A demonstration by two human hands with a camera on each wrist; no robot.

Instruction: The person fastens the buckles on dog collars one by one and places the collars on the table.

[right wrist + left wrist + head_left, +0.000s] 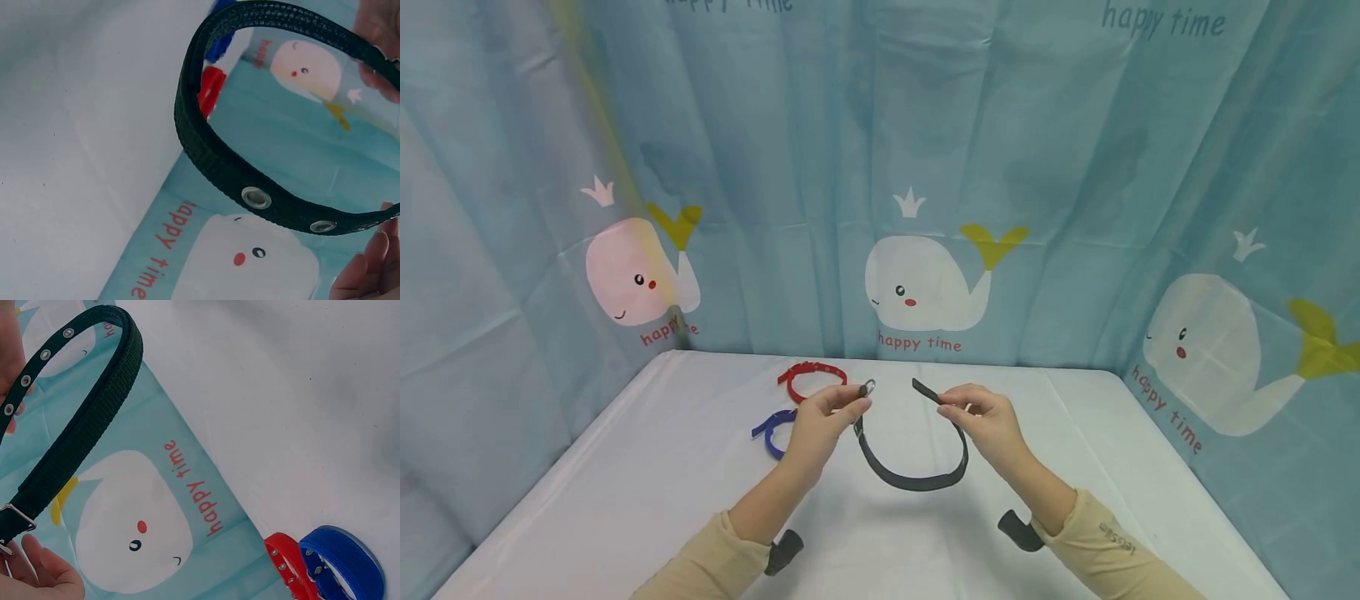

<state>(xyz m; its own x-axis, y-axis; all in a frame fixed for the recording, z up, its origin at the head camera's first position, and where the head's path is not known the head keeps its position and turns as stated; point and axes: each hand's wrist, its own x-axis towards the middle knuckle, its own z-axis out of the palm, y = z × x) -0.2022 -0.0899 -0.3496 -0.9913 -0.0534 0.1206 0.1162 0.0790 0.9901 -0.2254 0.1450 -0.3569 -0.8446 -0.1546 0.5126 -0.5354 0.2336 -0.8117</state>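
Observation:
A dark green collar [917, 483] with metal eyelets hangs in an unfastened U between both hands, above the table. My left hand [822, 422] pinches its buckle end with thumb and fingers, and a metal ring [870, 386] shows just past the fingertips. On the other side my right hand [988, 421] pinches the strap near its free tip [922, 388], which points up and to the left. The left wrist view shows the square metal buckle [19, 516] beside the left fingers. Eyelets [256, 197] along the strap show plainly in the right wrist view.
A red collar [812, 367] and a blue collar [771, 440] lie looped on the white table [625, 483], left of and beyond the left hand, which partly hides them. A blue curtain [790, 283] with printed whales stands behind the table and at both sides.

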